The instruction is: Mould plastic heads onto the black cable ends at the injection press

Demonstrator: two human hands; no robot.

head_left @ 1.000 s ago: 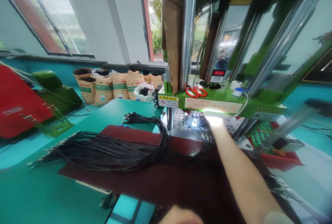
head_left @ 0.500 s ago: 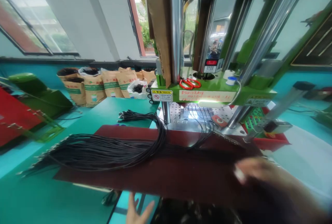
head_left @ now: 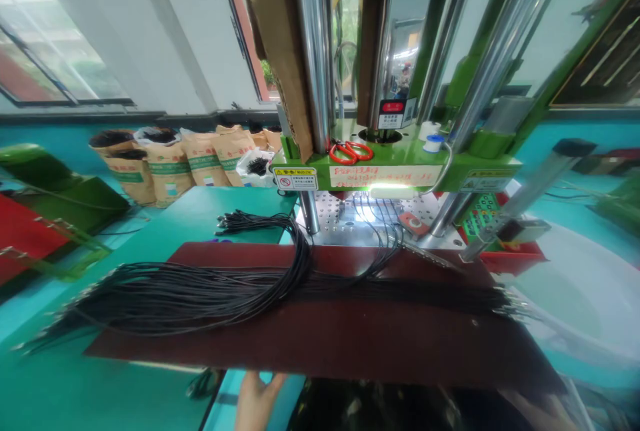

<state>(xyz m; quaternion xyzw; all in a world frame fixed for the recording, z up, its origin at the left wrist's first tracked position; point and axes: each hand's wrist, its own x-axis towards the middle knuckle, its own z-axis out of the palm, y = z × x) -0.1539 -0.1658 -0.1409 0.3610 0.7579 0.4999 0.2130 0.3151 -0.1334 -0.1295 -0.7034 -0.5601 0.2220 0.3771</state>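
Observation:
At the bottom, my left hand (head_left: 256,399) meets the front edge of a dark red-brown board (head_left: 380,344). Its thumb stands apart from the fingers, and the fingertips disappear beneath the edge. I see nothing in that hand. Low on the right, my right hand (head_left: 537,408) is blurred and partly covered by the board's front edge; its fingers cannot be made out. A thick bundle of black cables (head_left: 200,294) lies across the board and bends back toward a green press (head_left: 320,178). More black cables (head_left: 450,294) with metal ends stretch along the board's right side.
Orange-handled scissors (head_left: 351,152) and a blue-and-white spool (head_left: 433,143) rest on the press. Thin cables run onto its perforated metal plate (head_left: 335,214). A red control box (head_left: 517,261) stands at right. Brown sacks (head_left: 170,168) line the wall behind the green table (head_left: 150,391).
My right hand has dropped from above the board's right side to below its front edge. My left hand's spread fingers have moved under the edge. The view has shifted slightly right.

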